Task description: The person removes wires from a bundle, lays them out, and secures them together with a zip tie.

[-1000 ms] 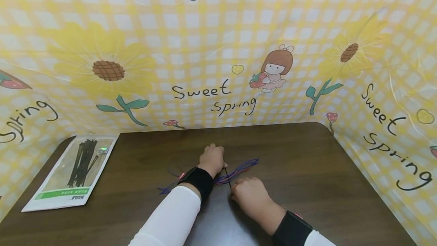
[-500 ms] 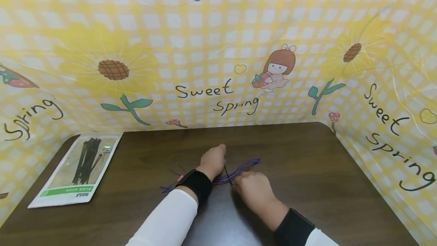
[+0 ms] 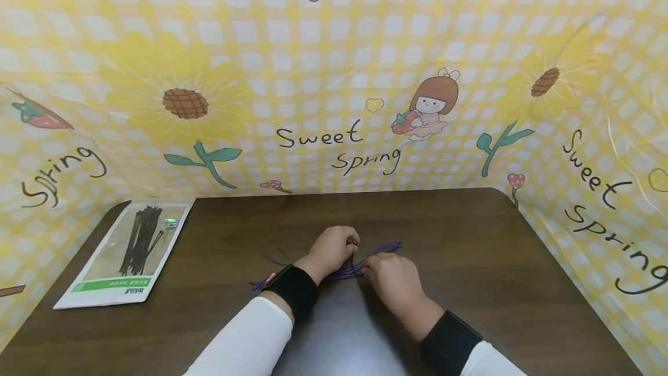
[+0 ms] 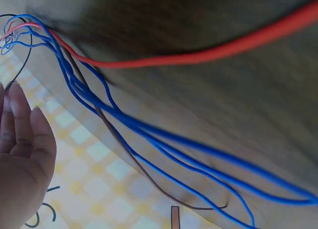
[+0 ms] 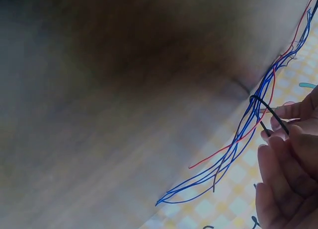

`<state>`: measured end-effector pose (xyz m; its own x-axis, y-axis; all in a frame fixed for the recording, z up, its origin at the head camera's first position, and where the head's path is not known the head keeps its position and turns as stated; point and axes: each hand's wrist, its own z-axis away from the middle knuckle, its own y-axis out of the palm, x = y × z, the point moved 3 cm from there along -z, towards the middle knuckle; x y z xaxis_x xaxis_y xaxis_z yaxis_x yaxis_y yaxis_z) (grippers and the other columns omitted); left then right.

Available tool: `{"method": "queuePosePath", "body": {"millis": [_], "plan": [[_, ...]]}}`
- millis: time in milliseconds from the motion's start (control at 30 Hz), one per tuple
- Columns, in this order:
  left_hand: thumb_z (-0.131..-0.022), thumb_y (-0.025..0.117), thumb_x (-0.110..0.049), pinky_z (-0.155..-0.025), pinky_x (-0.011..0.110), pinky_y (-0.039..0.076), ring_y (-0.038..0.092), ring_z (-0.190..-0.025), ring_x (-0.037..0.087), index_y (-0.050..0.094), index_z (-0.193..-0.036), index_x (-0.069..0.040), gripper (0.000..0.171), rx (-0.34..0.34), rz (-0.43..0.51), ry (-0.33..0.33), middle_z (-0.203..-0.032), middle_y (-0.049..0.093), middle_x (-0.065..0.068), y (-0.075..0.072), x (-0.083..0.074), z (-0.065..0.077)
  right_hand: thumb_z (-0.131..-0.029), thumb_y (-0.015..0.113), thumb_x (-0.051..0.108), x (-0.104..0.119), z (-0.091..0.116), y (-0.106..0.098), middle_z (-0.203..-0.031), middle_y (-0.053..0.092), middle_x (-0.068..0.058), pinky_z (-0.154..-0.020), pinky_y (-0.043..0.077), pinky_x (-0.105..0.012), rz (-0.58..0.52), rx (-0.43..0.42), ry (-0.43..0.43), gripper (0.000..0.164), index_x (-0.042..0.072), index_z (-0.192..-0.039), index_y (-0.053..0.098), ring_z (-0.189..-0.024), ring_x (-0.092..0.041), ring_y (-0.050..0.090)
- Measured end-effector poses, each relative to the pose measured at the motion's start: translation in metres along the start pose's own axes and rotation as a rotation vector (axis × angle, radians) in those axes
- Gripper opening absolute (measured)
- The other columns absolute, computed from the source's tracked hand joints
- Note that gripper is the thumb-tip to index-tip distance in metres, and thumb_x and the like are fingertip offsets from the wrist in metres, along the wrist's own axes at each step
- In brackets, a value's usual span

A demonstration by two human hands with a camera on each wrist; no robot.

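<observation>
A loose bundle of thin blue, red and brown wires (image 5: 238,134) lies across the middle of the table. Around it passes a thin black cable tie (image 5: 254,97), looped near the bundle's middle in the right wrist view. My left hand (image 3: 334,247), beyond the bundle, pinches one end of the tie; its fingers (image 4: 22,114) meet the black strand in the left wrist view. On the near right side, my right hand (image 3: 394,283) holds the tie close to the wires. The fingers hide where the tie's ends meet.
A white packet (image 3: 65,300) with a green band, showing black cable ties, lies at the table's left. Yellow-checked cloth (image 3: 313,45) stands behind and along both sides of the dark wooden table (image 3: 235,219).
The tie, stretched straight between my hands a second ago, now curves round the wires. My left hand has curled its fingers in and the hands are closer. The view has shifted slightly left.
</observation>
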<state>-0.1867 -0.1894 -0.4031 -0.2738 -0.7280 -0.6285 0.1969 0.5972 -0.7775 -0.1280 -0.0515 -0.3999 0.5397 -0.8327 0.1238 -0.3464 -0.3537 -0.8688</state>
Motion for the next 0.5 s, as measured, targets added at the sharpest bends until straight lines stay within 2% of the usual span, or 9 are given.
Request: {"method": "queuePosePath", "body": {"millis": [200,333,500], "plan": [[-0.088,0.067,-0.002,-0.073,0.032,0.051,0.064,-0.084,0.021,0.071,-0.09,-0.003,0.004,-0.005,0.018,0.082,-0.089,0.07,0.006,-0.0019,0.0001,0.0043,-0.079,0.077,0.01,0.0004,-0.0009,0.0012,-0.075,0.07,-0.002,-0.052,0.05,-0.034,-0.064,0.022,0.042,0.008,0.011,-0.084,0.071,-0.065,-0.019,0.067],[-0.088,0.068,-0.002,-0.07,0.028,0.05,0.063,-0.079,0.016,0.072,-0.088,-0.004,0.005,-0.003,0.05,0.122,-0.087,0.07,0.005,-0.0019,-0.0003,0.0057,-0.081,0.077,0.01,0.0002,-0.002,0.001,-0.073,0.069,-0.004,-0.046,0.045,-0.032,-0.127,0.026,0.117,0.021,0.008,-0.097,0.065,-0.054,-0.02,0.062],[-0.087,0.068,0.0,-0.068,0.025,0.048,0.06,-0.075,0.013,0.072,-0.085,-0.005,0.007,-0.002,0.058,0.169,-0.084,0.069,0.004,-0.0023,-0.0019,0.0071,-0.081,0.078,0.012,0.0003,-0.0042,0.0007,-0.075,0.071,-0.004,-0.049,0.048,-0.033,-0.142,0.028,0.193,0.021,0.008,-0.092,0.06,-0.058,-0.021,0.065]]}}
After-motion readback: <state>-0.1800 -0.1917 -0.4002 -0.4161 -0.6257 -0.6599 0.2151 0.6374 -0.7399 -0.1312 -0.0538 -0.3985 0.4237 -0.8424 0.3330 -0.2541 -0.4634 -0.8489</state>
